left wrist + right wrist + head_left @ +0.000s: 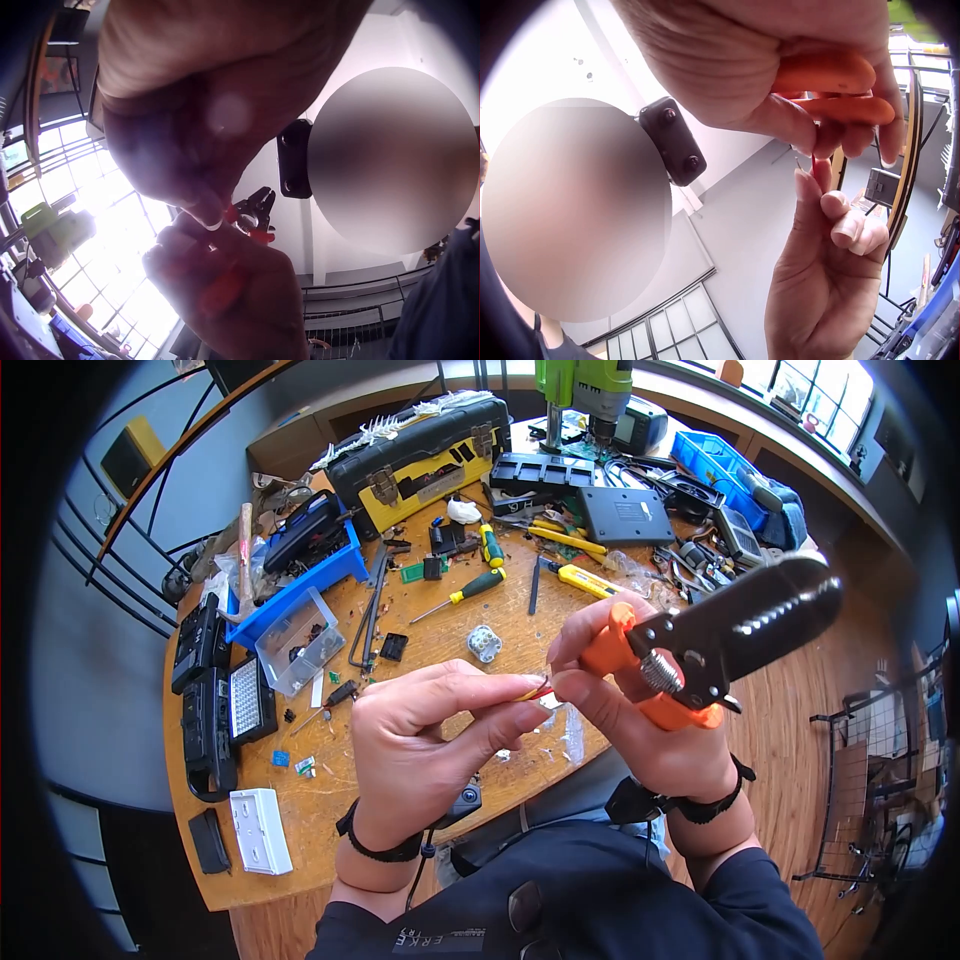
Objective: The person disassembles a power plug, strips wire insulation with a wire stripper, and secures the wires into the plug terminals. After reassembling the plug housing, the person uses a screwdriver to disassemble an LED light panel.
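Note:
Above the front of the workbench, my left hand (425, 725) pinches a thin red and yellow wire (543, 692) between thumb and forefinger. My right hand (648, 750) grips a wire stripper (765, 622), its orange handles lying in the palm and its dark jaws pointing up to the right. The right thumb and forefinger meet at the wire's end, right by the left fingertips. From the right wrist view, a red strand (814, 162) shows between the two hands, with a thin bare tip beside it. Behind the hands a small round white part (484, 643) lies on the wood.
A yellow and black toolbox (420, 470) stands at the back, beside a green drill (590, 390). Blue bins (345, 560) sit left and back right. A screwdriver (460, 596), a yellow utility knife (585, 581) and a clear box (300, 645) lie around. A white case (260, 830) is front left.

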`<move>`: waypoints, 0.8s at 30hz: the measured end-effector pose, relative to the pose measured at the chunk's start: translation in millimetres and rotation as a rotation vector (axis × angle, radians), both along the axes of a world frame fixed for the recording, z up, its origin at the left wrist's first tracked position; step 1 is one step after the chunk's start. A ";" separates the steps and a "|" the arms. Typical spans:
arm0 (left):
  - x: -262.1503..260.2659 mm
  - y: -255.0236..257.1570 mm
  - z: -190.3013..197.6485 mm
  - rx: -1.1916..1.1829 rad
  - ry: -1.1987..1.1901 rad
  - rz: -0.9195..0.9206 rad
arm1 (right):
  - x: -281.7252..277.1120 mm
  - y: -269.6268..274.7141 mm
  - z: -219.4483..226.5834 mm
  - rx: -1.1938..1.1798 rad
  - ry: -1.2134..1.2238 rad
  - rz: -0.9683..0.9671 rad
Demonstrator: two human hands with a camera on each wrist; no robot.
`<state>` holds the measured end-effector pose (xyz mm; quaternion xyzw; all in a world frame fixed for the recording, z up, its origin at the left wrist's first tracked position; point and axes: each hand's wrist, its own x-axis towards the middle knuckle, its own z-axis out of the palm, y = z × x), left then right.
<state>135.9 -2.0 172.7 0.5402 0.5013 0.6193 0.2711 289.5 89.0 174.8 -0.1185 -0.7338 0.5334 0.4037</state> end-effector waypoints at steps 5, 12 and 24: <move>1.0 2.4 -2.6 0.070 0.080 0.050 | -0.4 -4.2 3.1 -0.013 0.007 -0.020; -1.7 5.5 -8.5 0.171 -0.131 0.015 | 0.4 -7.5 -7.3 -0.165 0.058 -0.051; -11.6 -1.6 -8.3 0.366 -0.528 -0.035 | 4.3 -9.4 -18.5 0.504 -0.350 -0.414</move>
